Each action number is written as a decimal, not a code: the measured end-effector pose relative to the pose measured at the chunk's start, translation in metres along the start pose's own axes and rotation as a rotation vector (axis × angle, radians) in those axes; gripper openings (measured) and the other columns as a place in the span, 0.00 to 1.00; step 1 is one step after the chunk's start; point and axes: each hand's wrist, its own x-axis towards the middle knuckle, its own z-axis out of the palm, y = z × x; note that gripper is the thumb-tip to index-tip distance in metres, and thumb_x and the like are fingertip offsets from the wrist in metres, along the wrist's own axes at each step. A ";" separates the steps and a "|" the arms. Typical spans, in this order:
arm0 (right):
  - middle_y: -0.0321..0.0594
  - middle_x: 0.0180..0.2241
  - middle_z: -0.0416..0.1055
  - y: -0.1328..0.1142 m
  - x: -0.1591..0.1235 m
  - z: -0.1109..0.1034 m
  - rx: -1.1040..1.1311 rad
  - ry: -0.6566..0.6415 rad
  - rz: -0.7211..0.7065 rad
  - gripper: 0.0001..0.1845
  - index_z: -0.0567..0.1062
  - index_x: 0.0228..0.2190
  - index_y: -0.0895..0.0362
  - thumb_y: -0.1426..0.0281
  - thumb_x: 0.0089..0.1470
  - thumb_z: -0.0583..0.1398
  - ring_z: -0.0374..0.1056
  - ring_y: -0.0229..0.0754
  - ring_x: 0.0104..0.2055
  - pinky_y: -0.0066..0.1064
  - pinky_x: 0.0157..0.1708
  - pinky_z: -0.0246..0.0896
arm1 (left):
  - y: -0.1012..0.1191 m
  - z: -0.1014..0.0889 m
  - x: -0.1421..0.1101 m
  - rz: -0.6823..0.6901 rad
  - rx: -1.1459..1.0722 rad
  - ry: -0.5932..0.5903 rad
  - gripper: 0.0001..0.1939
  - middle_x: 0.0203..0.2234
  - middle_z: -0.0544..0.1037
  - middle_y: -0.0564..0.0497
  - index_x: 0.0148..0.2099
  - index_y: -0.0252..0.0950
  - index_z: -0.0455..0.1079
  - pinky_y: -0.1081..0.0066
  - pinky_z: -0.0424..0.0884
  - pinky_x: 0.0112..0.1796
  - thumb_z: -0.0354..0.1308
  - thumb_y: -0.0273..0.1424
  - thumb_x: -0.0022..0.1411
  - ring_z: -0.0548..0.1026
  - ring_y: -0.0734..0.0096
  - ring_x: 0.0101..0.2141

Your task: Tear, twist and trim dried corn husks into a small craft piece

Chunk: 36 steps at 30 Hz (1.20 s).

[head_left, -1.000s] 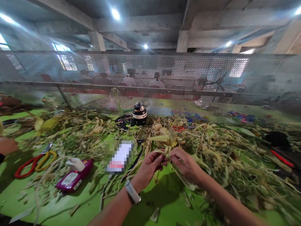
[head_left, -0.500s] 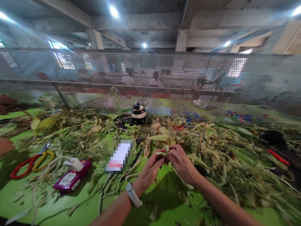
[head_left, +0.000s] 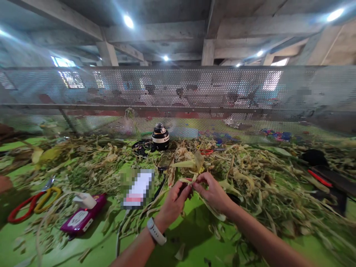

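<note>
My left hand (head_left: pixel 172 203), with a white watch band on its wrist, pinches a pale green plant strip (head_left: pixel 185 180) that looks like dried husk or leaf. Meeting it fingertip to fingertip, my right hand (head_left: pixel 213 193) grips the same strip from the other side. The strip's middle is partly hidden by my fingers. Just beyond both hands lies a pale yellow-green husk leaf (head_left: pixel 183 164). Loose dried leaves and stalks (head_left: pixel 258 178) spread out to the right of my right hand.
A phone (head_left: pixel 139 187), blurred, lies left of my hands on the green table (head_left: pixel 105 248). Farther left are a purple power strip (head_left: pixel 83 218) with a white plug and red-and-yellow-handled scissors (head_left: pixel 35 204). A black bottle (head_left: pixel 160 139) stands before the perforated metal screen (head_left: pixel 183 79). Another person's hand (head_left: pixel 5 183) shows at the left edge.
My fingers have shifted along the pale strip; the hands drew closer together, then slightly apart. The whole view has turned a little to the right.
</note>
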 end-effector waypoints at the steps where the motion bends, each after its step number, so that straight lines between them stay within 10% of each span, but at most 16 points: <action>1: 0.40 0.33 0.67 0.000 0.000 0.000 0.062 0.005 0.032 0.13 0.67 0.32 0.57 0.60 0.51 0.59 0.63 0.43 0.39 0.36 0.42 0.59 | -0.001 -0.001 0.000 -0.004 -0.008 -0.009 0.16 0.26 0.69 0.53 0.43 0.36 0.67 0.74 0.63 0.29 0.55 0.40 0.56 0.63 0.74 0.27; 9: 0.34 0.27 0.64 -0.010 0.000 -0.003 0.368 0.028 0.103 0.16 0.67 0.29 0.58 0.58 0.48 0.60 0.61 0.37 0.31 0.27 0.32 0.57 | -0.005 -0.003 0.000 0.052 0.009 -0.054 0.15 0.25 0.69 0.53 0.45 0.36 0.68 0.75 0.61 0.27 0.55 0.38 0.58 0.63 0.76 0.25; 21: 0.32 0.24 0.61 -0.016 0.007 -0.028 0.038 -0.281 0.016 0.17 0.67 0.24 0.59 0.60 0.56 0.53 0.56 0.34 0.27 0.24 0.27 0.52 | -0.003 -0.006 -0.001 0.011 -0.001 -0.237 0.15 0.23 0.67 0.55 0.41 0.34 0.66 0.76 0.63 0.25 0.55 0.40 0.57 0.65 0.78 0.24; 36: 0.39 0.31 0.68 -0.014 -0.013 -0.008 -0.803 0.007 -0.747 0.09 0.70 0.34 0.56 0.71 0.59 0.50 0.59 0.40 0.31 0.32 0.30 0.51 | 0.016 -0.007 0.003 -0.125 -0.056 -0.066 0.20 0.17 0.72 0.56 0.35 0.34 0.64 0.77 0.60 0.20 0.62 0.44 0.47 0.71 0.75 0.18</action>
